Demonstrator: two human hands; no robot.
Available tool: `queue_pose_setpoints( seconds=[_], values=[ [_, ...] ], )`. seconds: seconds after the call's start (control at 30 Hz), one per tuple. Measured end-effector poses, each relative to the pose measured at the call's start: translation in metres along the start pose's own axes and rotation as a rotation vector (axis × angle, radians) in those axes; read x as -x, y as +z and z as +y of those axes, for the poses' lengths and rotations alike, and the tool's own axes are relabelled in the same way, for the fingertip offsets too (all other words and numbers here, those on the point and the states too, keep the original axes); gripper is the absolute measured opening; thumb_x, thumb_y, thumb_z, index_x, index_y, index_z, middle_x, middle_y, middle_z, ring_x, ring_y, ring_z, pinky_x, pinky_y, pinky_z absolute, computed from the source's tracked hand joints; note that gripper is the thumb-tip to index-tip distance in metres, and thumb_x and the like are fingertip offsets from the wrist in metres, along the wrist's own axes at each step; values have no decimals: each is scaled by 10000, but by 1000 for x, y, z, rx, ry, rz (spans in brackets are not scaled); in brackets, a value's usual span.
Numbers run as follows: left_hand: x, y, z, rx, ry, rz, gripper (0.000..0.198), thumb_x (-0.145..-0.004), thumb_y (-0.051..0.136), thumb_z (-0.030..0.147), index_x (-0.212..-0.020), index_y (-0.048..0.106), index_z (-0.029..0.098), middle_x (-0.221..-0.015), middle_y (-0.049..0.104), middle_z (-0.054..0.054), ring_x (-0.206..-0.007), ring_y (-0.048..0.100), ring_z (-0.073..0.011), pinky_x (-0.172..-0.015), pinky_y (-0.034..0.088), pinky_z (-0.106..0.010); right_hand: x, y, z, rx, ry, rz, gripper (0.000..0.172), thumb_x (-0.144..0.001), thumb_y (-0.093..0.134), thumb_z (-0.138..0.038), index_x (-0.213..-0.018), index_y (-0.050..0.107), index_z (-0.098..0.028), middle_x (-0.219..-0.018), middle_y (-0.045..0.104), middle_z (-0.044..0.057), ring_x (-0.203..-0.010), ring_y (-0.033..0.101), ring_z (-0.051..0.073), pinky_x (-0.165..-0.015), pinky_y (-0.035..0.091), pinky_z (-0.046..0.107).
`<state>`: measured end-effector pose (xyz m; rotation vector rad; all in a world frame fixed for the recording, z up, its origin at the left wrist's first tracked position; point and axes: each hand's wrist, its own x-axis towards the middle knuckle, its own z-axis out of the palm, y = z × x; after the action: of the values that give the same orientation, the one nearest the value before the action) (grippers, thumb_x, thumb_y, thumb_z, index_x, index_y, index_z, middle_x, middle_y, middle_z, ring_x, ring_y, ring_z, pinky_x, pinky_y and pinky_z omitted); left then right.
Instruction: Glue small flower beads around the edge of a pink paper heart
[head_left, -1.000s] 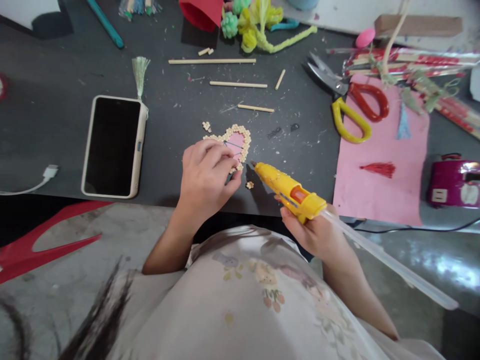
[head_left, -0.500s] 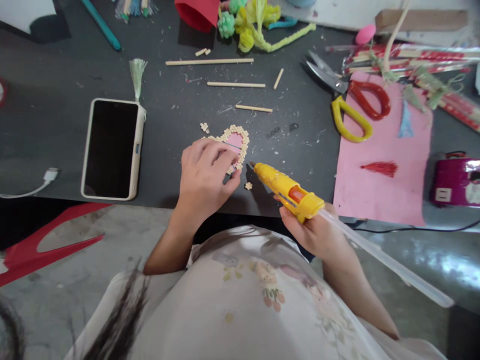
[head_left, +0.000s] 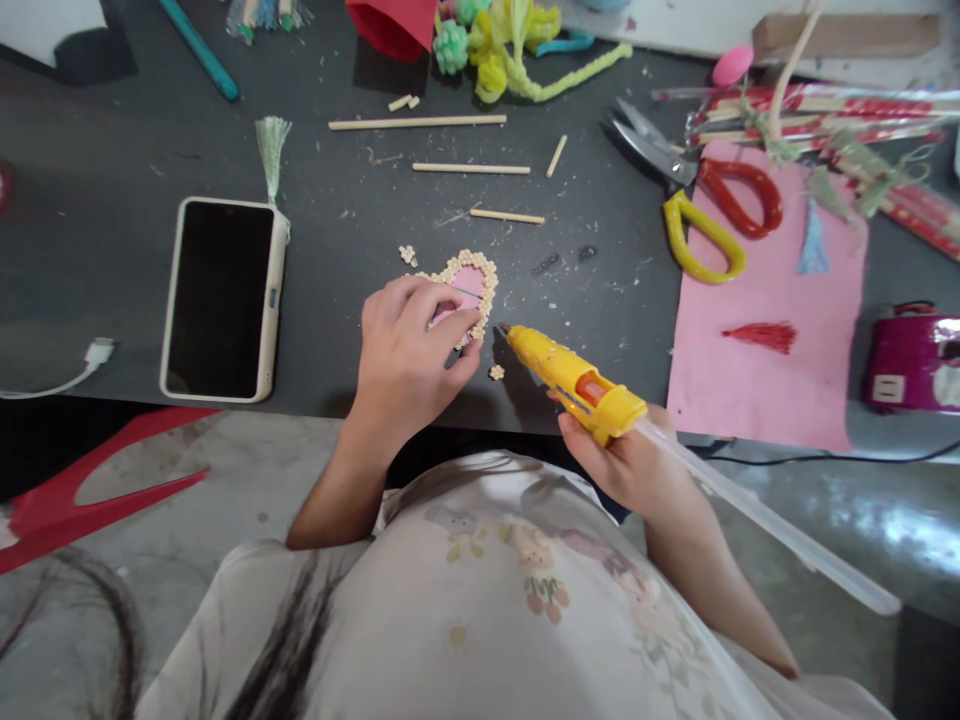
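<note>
A pink heart-shaped piece edged with small cream flowers (head_left: 486,278) lies on the dark table, partly covered by my left hand (head_left: 412,335). The left fingers are bent over its left and lower side, thumb and fingertips closed on its lower edge. My right hand (head_left: 626,450) is wrapped around a yellow hot glue gun (head_left: 574,378), from whose back a long clear glue stick (head_left: 780,525) sticks out. The gun's nozzle points at the heart's right edge, close beside it. One loose cream flower (head_left: 496,372) sits below the nozzle, and further loose flowers (head_left: 407,256) lie above my left hand.
Several thin wooden sticks (head_left: 471,168) lie beyond the heart. On the left is a phone (head_left: 220,300) with a green tassel (head_left: 272,155). Scissors (head_left: 701,215) rest partly on a pink sheet (head_left: 765,390) at right, with a red tassel (head_left: 765,337). A purple object (head_left: 911,360) stands far right.
The left fingers have shifted very slightly on the heart, baring a little more of its pink middle. The glue gun stays almost in the same place.
</note>
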<state>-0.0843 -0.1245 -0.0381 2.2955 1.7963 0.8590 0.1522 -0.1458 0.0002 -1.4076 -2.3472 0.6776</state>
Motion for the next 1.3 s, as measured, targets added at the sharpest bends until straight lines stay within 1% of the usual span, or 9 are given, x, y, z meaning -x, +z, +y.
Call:
queue_pose_setpoints(
  seconds=[0.13,0.27,0.43,0.57,0.67,0.8,0.93,1.03,1.3],
  values=[
    [0,0,-1,2,6,-7,173,-849,646,221,-1006,679,287,-1084,702,-21,-1095,573,-253,-935,417,-450,0,0,0,4,3,2,141,-880,558,-249,-937,658,-168,-752,739,76,-606,706,203,-502,524,279],
    [0,1,-1,2,8,0,146,-862,638,237,-996,678,281,-1078,704,-15,-1097,573,-256,-936,411,-442,0,0,0,-2,5,3,142,-881,558,-249,-967,652,-186,-769,745,67,-628,715,203,-515,533,279],
    [0,0,-1,39,-7,-20,161,-859,639,232,-1004,679,289,-1088,699,-21,-1104,563,-256,-957,391,-456,0,1,0,-3,-30,28,154,-896,546,-256,-981,640,-169,-774,744,61,-614,702,180,-508,518,261],
    [0,-1,-1,47,-8,-39,180,-846,651,239,-1016,678,290,-1093,697,-21,-1115,560,-261,-970,383,-459,2,1,1,-9,-13,22,157,-898,544,-263,-975,638,-164,-745,737,52,-585,688,172,-494,507,255],
    [0,-1,-2,32,-2,-33,185,-840,650,231,-1013,675,290,-1090,698,-17,-1115,563,-261,-967,385,-456,3,0,2,-10,-14,21,160,-892,551,-245,-979,645,-148,-764,745,76,-597,697,183,-496,510,259],
    [0,1,-2,25,-3,-25,163,-847,642,225,-995,677,282,-1080,700,-17,-1096,571,-255,-958,388,-450,2,1,2,16,-26,36,144,-885,559,-244,-972,647,-173,-788,750,81,-628,712,200,-513,518,270],
    [-1,2,-2,15,-2,-5,138,-854,640,237,-980,683,275,-1074,703,-14,-1083,574,-252,-942,398,-438,2,3,2,21,-36,78,114,-867,572,-243,-935,639,-181,-744,737,68,-581,691,194,-495,508,273],
    [-1,2,-2,14,0,-2,130,-859,636,238,-973,683,278,-1067,705,-10,-1073,574,-247,-940,401,-432,4,3,4,34,-17,79,135,-878,556,-275,-940,645,-194,-723,731,48,-548,669,180,-486,502,273],
    [0,1,-3,4,9,-17,133,-851,658,262,-982,686,265,-1071,701,-23,-1088,575,-253,-937,396,-432,7,2,6,26,-9,80,198,-887,554,-278,-993,678,-166,-775,756,72,-585,687,184,-518,514,273]
  ],
)
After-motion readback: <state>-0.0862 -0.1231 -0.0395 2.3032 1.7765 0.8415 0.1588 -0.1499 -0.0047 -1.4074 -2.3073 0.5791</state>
